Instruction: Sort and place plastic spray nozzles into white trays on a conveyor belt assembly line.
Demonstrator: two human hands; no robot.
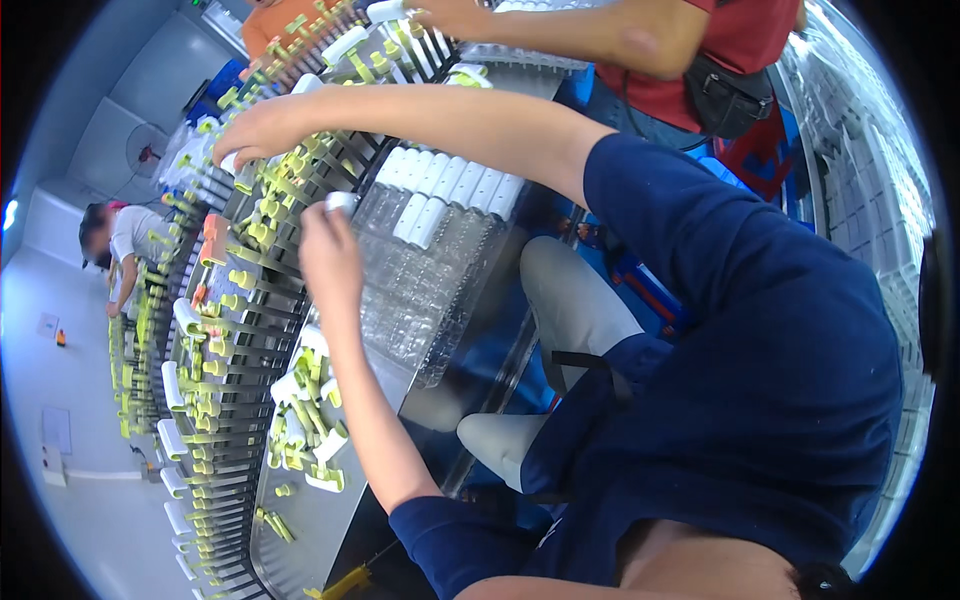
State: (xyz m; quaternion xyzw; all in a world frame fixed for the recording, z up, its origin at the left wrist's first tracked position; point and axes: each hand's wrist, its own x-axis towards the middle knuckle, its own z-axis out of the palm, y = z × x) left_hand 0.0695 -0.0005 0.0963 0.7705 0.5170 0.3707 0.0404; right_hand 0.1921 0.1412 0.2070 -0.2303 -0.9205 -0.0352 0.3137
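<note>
left hand (332, 262): appears to pinch a small white piece (342, 202) at its fingertips, just beside clear plastic trays (420, 300).
right hand (262, 128): stretched over a curved line of dark slats (255, 385), fingers curled about a white-ended fitting (232, 163); whether they grip it, one cannot tell.
step: by the look of it, single pieces are being handled at the line, one to each hand.
next move: probably calls for a steady pinch and clearance past the crowded fittings.
trays: seemingly stacked; close rows of white tubular pieces (460, 182) fill the upper end, with bare pockets below.
line: yellow-green fittings (238, 280) ride the slats, an orange part (213, 240) among them.
worktop (325, 515): metal, bearing a loose heap of white and green parts (305, 425).
nearby: a co-worker in a red shirt (755, 35) reaches toward the same line.
</note>
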